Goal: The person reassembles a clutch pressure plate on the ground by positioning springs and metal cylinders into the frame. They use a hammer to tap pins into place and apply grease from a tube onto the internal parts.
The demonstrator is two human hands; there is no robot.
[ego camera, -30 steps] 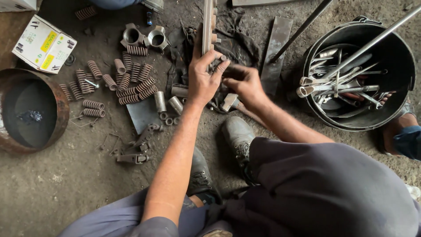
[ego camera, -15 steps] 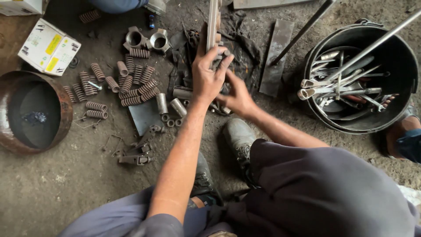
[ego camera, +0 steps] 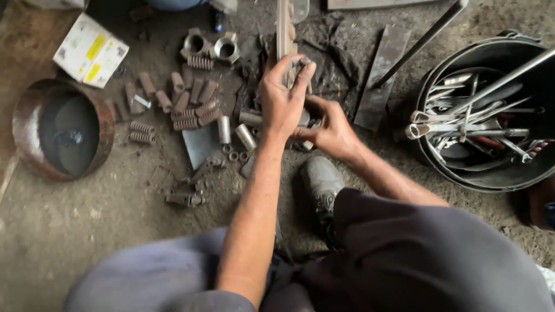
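Both hands slid up a bit since before; left hand [ego camera: 281, 101] fingers [ego camera: 302, 75] gripped the long upright metal bar [ego camera: 282, 29], right hand [ego camera: 330, 130] curled around small grey parts just below it, rusty coil springs [ego camera: 185, 115] and steel cylinders [ego camera: 234, 132] crowding the floor alongside.

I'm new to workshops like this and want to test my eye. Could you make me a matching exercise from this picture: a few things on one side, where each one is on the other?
Things:
1. coil springs
2. wrenches
3. cardboard box
4. long metal bar

Places:
A. inside the black bucket on the right
B. under the fingers of the left hand
C. top left of the floor, above the rusty round pan
D. in a loose pile on the floor, left of the hands

Pairs: 1-D, 2-A, 3-C, 4-B
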